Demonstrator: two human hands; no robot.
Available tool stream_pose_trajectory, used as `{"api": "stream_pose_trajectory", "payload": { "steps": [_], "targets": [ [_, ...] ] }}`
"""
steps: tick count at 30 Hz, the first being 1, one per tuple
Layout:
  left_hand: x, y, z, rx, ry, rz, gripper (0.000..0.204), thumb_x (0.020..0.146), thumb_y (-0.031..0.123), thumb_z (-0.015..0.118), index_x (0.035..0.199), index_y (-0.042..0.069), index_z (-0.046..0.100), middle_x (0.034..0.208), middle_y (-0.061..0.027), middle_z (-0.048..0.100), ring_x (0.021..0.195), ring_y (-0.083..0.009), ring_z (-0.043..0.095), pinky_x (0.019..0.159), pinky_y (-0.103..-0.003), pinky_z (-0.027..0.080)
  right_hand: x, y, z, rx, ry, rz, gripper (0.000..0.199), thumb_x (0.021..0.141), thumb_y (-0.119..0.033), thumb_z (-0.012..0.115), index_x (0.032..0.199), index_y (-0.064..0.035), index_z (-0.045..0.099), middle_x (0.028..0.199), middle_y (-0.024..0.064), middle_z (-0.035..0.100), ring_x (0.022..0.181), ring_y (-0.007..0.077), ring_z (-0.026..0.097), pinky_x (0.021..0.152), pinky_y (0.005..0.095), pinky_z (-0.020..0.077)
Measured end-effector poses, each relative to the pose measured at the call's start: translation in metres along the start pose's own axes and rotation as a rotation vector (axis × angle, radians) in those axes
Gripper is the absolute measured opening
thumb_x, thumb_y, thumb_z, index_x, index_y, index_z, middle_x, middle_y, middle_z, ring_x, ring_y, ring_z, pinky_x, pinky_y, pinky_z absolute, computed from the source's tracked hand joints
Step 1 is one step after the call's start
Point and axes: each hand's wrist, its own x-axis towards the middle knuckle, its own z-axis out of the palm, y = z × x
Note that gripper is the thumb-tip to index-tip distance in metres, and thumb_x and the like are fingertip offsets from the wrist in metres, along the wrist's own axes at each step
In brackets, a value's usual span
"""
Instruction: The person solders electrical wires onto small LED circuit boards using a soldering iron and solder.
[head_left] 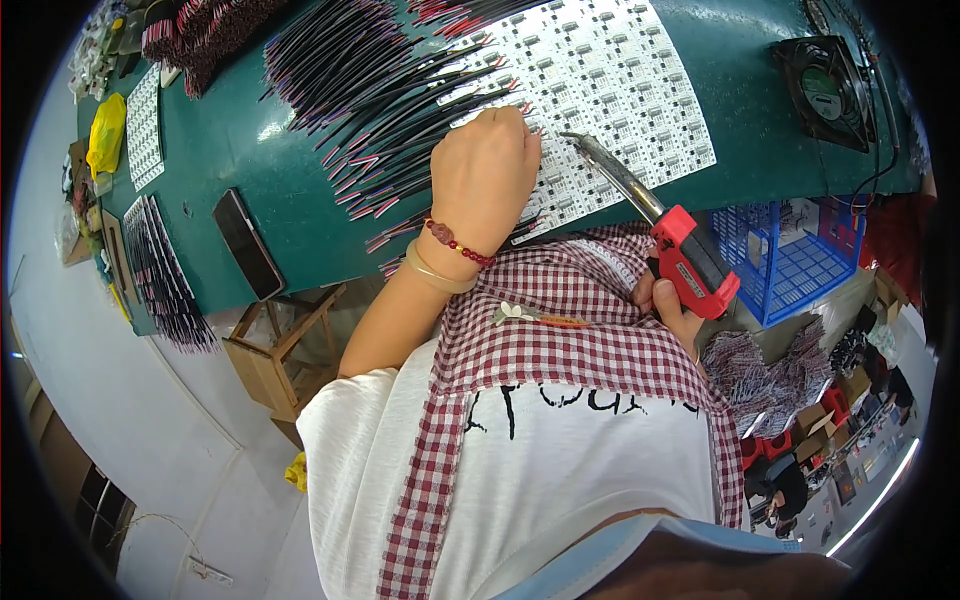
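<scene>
My left hand [487, 170] is closed, back up, at the left part of a white sheet of small circuit boards [630, 95]. Its fingertips are hidden, so what they pinch cannot be made out. Black and red wires [400, 135] with bare-looking ends lie beside and under it, several reaching onto the sheet. In my right hand [670, 305] is a red and black soldering gun [690, 262], held by its handle near my apron. The gun's metal tip points up and left, just right of my left hand, over the boards; contact with the sheet cannot be told.
A black fan [822, 95] stands at the table's right, with a cable beside it. A phone [248, 243], a wire bundle [165, 270], a smaller board sheet [145, 130] and a yellow bag [106, 135] lie left. A blue crate [790, 265] sits below the table's right edge.
</scene>
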Motion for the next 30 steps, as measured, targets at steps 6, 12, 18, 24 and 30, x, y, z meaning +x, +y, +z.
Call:
{"api": "stream_pose_trajectory", "payload": {
  "steps": [6,12,18,24,30],
  "targets": [
    [-0.003,0.003,-0.003,0.028,-0.021,-0.02,0.015,0.078,0.015,0.066,0.072,0.003,0.059,0.07,-0.0125,0.061,0.062,-0.0315,0.059,0.054,-0.039,0.046,0.0,0.003,-0.001,-0.004,-0.007,-0.034,0.023,0.09,-0.01,0.054,0.108,0.0043,0.055,0.068,0.0067,0.058,0.057,0.0088,0.051,0.054,0.0224,0.0422],
    [-0.021,-0.008,-0.045,0.11,-0.033,-0.057,0.005,0.081,0.011,0.061,0.082,0.007,0.063,0.084,-0.0101,0.063,0.072,-0.0319,0.061,0.061,-0.038,0.048,0.008,0.012,0.001,0.182,0.094,-0.179,0.034,0.092,-0.017,0.055,0.115,0.0061,0.05,0.064,0.0073,0.055,0.053,0.0096,0.047,0.05,0.0235,0.0368],
    [0.025,-0.091,-0.103,0.447,0.19,-0.073,0.012,0.08,0.012,0.062,0.09,0.006,0.061,0.096,-0.0121,0.061,0.086,-0.0327,0.058,0.072,-0.04,0.049,0.015,0.011,-0.006,0.253,0.147,-0.23,0.039,0.092,-0.023,0.055,0.118,0.0046,0.048,0.06,0.0066,0.051,0.05,0.0114,0.045,0.049,0.0236,0.0353],
    [0.088,-0.114,-0.087,0.367,0.333,0.257,0.036,0.077,0.011,0.065,0.112,0.006,0.057,0.112,-0.0112,0.057,0.104,-0.0326,0.053,0.088,-0.04,0.045,0.009,0.009,-0.008,0.297,0.174,-0.282,0.039,0.092,-0.023,0.054,0.119,0.0042,0.046,0.061,0.0067,0.051,0.052,0.0116,0.046,0.05,0.0244,0.0386],
    [0.157,-0.052,-0.045,0.133,0.241,0.603,0.028,0.084,0.017,0.061,0.109,0.003,0.06,0.11,-0.0131,0.062,0.104,-0.0304,0.056,0.09,-0.037,0.045,0.016,0.001,-0.002,0.407,0.209,-0.301,0.037,0.092,-0.021,0.052,0.118,0.0048,0.045,0.061,0.0067,0.049,0.051,0.0119,0.044,0.051,0.0267,0.041]
  ]
}}
